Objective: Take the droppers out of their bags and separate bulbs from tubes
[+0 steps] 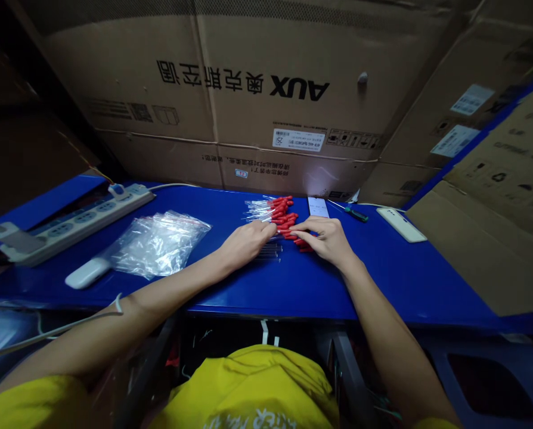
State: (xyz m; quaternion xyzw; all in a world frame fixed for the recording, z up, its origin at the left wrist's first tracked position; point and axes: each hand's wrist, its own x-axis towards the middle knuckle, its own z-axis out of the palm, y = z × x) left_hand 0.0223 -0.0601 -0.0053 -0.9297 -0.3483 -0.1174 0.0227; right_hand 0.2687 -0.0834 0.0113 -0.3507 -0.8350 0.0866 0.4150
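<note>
A pile of thin clear tubes with red caps (279,211) lies on the blue table (293,280). My left hand (247,241) rests at the pile's near left side, fingers curled over several clear tubes. My right hand (324,237) is at the pile's near right side, its fingers pinched on red-capped tubes. The two hands almost meet over the pile.
A heap of clear plastic bags (159,243) lies to the left, with a white device (87,273) and a power strip (70,223) beyond. A phone (318,207), a green-handled screwdriver (355,213) and a white remote (400,224) lie behind. Cardboard boxes (266,95) wall the back and right.
</note>
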